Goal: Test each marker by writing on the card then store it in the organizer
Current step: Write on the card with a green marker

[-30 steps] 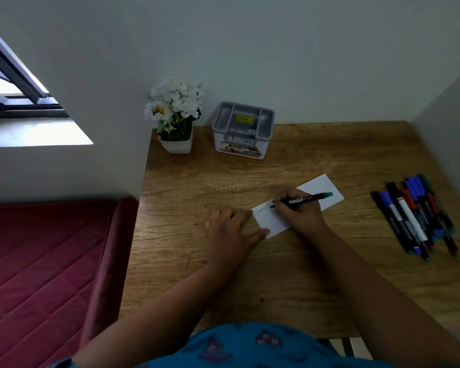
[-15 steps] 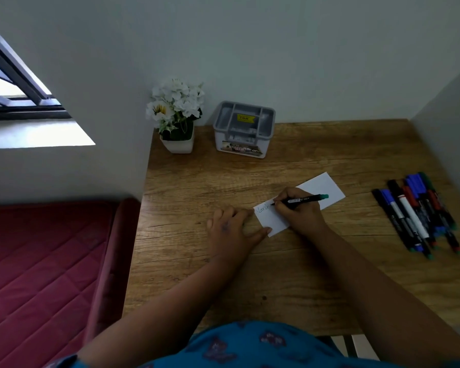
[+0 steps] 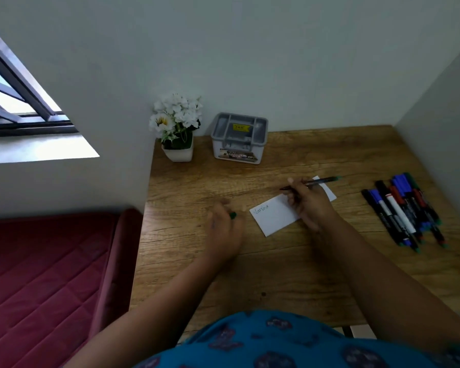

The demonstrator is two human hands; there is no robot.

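Hands: right hand point(image 3: 310, 201) grips green marker point(image 3: 319, 181) above card point(image 3: 276, 216); left hand point(image 3: 223, 227) pinches green cap point(image 3: 233, 215) at card's 9 o'clock; organizer point(image 3: 239, 138) at 12 o'clock on worktop point(image 3: 276, 274)

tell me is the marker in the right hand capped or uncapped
Uncapped. The marker shows a bare dark tip pointing left, and a small green cap sits at the left hand.
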